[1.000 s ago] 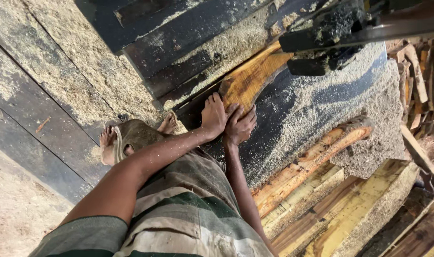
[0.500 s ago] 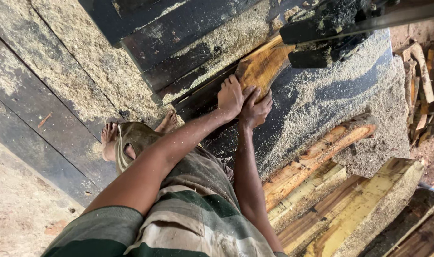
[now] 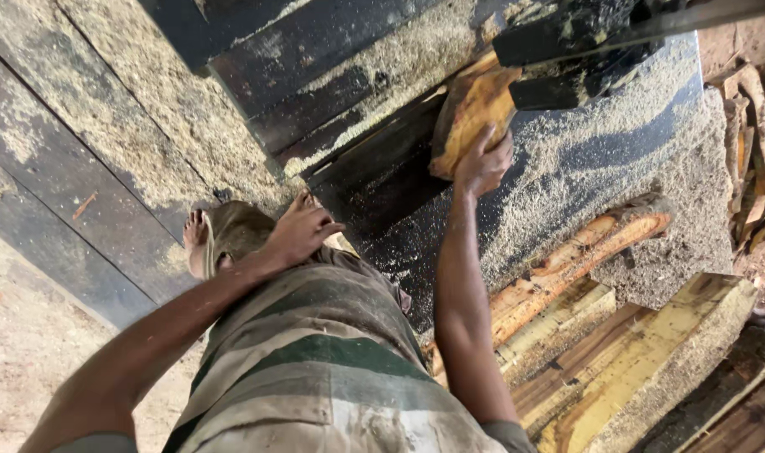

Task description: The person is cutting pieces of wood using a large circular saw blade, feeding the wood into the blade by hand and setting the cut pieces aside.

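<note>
The right hand [image 3: 483,161] lies flat, fingers spread, against the end of the wood block [image 3: 470,117] on the sawdust-strewn desk [image 3: 600,159], bracing it where it sits beneath the dark saw guide [image 3: 567,50], while the left hand [image 3: 303,231] hovers loosely spread and empty, clear of the cutting zone.

The far end of the wood block [image 3: 470,117] disappears under the dark machine part [image 3: 567,50], so its full length cannot be told. The right hand [image 3: 483,161] covers the block's near end, and its palm is hidden. The machine part itself runs off the top edge. The person's foot [image 3: 199,243] is partly hidden behind the striped garment [image 3: 315,369]. The stacked planks [image 3: 650,352] are cut off at the bottom and right edges.
</note>
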